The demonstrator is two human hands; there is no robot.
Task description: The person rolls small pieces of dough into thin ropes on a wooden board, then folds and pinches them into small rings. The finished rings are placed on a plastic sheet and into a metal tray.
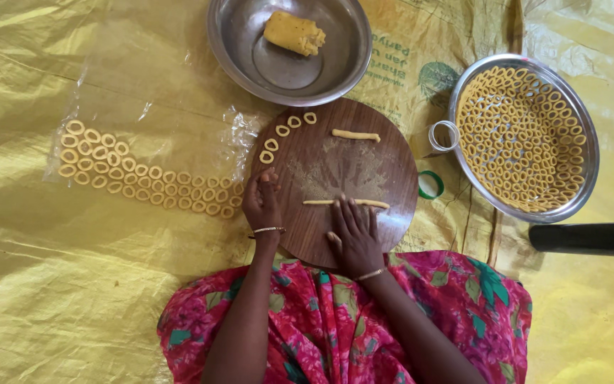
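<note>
A round dark wooden board (364, 171) lies in front of me on a yellow sheet. My right hand (355, 231) rests flat on a thin rope of yellow dough (378, 203) near the board's front edge, fingers spread over it. My left hand (261, 199) sits at the board's left edge with fingertips pinched together; whether they hold dough is hidden. A shorter dough rope (355, 135) lies at the far side of the board. Several small dough rings (282, 131) curve along the board's upper left edge.
A steel bowl (250, 64) holding a lump of yellow dough (294, 33) stands beyond the board. Rows of rings lie on clear plastic (136, 178) at left. A steel plate (588, 135) full of rings sits at right, beside a small glass (435, 139), a green-rimmed lid (431, 185) and a black handle (591, 238).
</note>
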